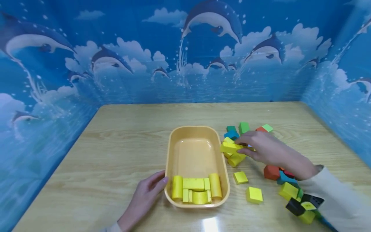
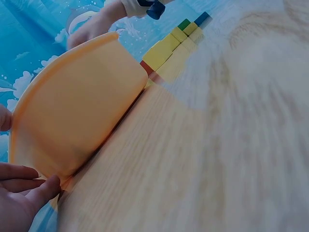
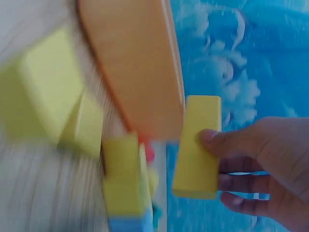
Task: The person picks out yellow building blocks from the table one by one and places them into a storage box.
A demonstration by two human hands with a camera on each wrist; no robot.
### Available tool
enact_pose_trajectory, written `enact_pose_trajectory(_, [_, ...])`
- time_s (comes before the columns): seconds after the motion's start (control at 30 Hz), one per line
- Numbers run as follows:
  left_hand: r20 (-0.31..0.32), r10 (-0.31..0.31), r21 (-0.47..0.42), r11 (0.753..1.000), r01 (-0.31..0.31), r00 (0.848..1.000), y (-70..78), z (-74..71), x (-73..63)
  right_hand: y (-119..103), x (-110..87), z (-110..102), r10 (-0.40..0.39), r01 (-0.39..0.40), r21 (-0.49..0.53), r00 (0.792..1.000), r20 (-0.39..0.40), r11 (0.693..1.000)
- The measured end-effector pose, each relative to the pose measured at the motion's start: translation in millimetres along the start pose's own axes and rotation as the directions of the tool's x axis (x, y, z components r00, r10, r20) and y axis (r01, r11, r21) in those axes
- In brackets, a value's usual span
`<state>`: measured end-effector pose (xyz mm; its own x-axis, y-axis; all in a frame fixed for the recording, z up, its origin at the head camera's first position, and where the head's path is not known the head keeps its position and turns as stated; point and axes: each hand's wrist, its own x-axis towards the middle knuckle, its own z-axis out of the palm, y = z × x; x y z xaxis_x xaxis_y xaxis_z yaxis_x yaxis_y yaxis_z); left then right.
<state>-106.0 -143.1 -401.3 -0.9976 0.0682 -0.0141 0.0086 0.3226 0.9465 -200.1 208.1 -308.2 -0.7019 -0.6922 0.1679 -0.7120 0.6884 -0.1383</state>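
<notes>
A long yellow block point(image 3: 197, 150) is pinched between the thumb and fingers of my right hand point(image 1: 262, 146), held above other yellow blocks point(image 1: 236, 159) just right of the tray. My left hand point(image 1: 146, 193) rests against the left side of the peach plastic tray point(image 1: 189, 154), its thumb near the rim. In the left wrist view, fingers point(image 2: 41, 191) lie close to the tray's outer wall. Inside the tray's near end, yellow cylinders point(image 1: 215, 186) stand on either side of yellow rectangular blocks point(image 1: 193, 184) and an arched yellow block point(image 1: 200, 197).
Two yellow blocks lie right of the tray, one of them a cube point(image 1: 254, 195). Green blocks point(image 1: 244, 128) and blue ones point(image 1: 231, 134) lie behind the right hand. A mixed heap with a red block point(image 1: 271, 172) sits by the right forearm. A dolphin-print curtain point(image 1: 185, 80) surrounds the table.
</notes>
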Motion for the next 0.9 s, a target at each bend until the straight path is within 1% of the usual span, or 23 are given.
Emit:
enact_pose_trajectory(0.07, [-0.002, 0.001, -0.005, 1.0, -0.001, 1.0, -0.6, 0.2, -0.2, -12.0, 11.3, 5.2, -0.025, 0.026, 0.012, 0.999, -0.041, 1.0])
enact_pose_trajectory(0.17, [-0.002, 0.0, -0.01, 1.0, 0.0, 1.0, -1.3, 0.5, -0.5, -28.8, 26.6, 14.5, -0.083, 0.084, 0.01, 0.992, -0.093, 0.996])
enact_pose_trajectory(0.23, [-0.002, 0.0, -0.01, 1.0, 0.0, 1.0, -1.6, 0.5, -0.4, -38.3, 35.8, 20.9, -0.125, 0.127, 0.013, 0.987, -0.104, 0.992])
enact_pose_trajectory(0.3, [-0.001, -0.004, -0.011, 1.0, 0.004, 1.0, -1.8, 0.4, -0.2, -45.7, 44.5, 27.1, -0.152, 0.154, 0.016, 0.983, -0.103, 0.988])
enact_pose_trajectory(0.37, [0.0, -0.01, -0.011, 1.0, 0.01, 1.0, -2.1, 0.3, 0.4, -50.9, 52.5, 33.9, -0.155, 0.159, 0.03, 0.983, -0.093, 0.987])
enact_pose_trajectory(0.47, [-0.001, -0.013, -0.029, 1.0, 0.013, 1.0, -2.6, 1.1, 0.8, -56.3, 61.1, 45.4, -0.142, 0.147, 0.079, 0.988, -0.066, 0.986])
enact_pose_trajectory(0.57, [-0.005, -0.006, -0.048, 0.999, 0.006, 1.0, -2.9, 2.6, 0.8, -60.5, 64.3, 56.7, -0.134, 0.135, 0.132, 0.991, -0.02, 0.982])
enact_pose_trajectory(0.7, [-0.011, 0.009, -0.057, 0.998, -0.009, 1.0, -2.8, 3.4, 1.0, -64.0, 64.7, 67.7, -0.117, 0.109, 0.173, 0.993, 0.035, 0.979])
enact_pose_trajectory(0.77, [-0.014, 0.01, -0.056, 0.998, -0.011, 1.0, -2.7, 2.9, 1.0, -64.6, 65.6, 71.3, -0.111, 0.1, 0.179, 0.992, 0.052, 0.979])
enact_pose_trajectory(0.9, [-0.021, 0.009, -0.065, 0.998, -0.01, 1.0, -2.9, 1.5, 0.7, -64.3, 70.5, 76.2, -0.104, 0.096, 0.135, 0.993, 0.05, 0.986])
